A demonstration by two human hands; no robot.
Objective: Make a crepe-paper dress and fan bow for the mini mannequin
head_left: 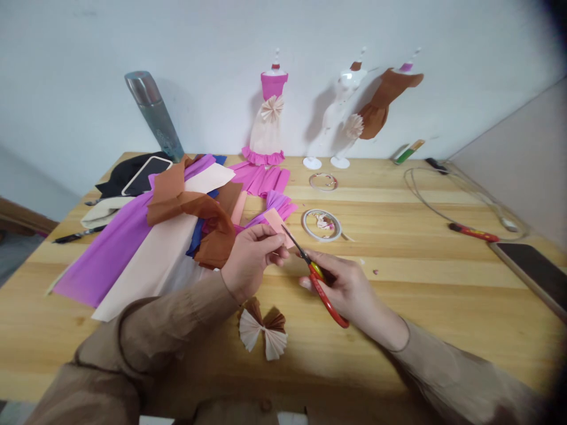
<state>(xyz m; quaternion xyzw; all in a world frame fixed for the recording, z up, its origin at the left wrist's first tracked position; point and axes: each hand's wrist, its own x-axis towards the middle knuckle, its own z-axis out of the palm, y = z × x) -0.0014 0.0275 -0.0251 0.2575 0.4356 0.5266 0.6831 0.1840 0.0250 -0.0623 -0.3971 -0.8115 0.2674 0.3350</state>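
Between the thumb and fingers of my left hand (pixel 257 255) is a small strip of pink paper (pixel 277 223). My right hand (pixel 348 283) is closed around red-handled scissors (pixel 322 289), whose dark blades lie against the right edge of the strip. Below my hands, a pleated paper bow (pixel 263 332) in cream and brown lies on the wooden table. To the left of my left hand spreads a pile of brown, purple and cream crepe paper (pixel 146 254). A roll of tape (pixel 322 225) lies just beyond the scissors, with small scraps inside its ring.
Mini mannequins stand along the wall: one in a pink and cream dress (pixel 268 127), one in a brown dress (pixel 376 106), one bare white (pixel 339 112). A flask (pixel 155 118) stands at back left. Phones (pixel 534 274), a cable (pixel 465 183) and a red-handled tool (pixel 473 232) lie rightward.
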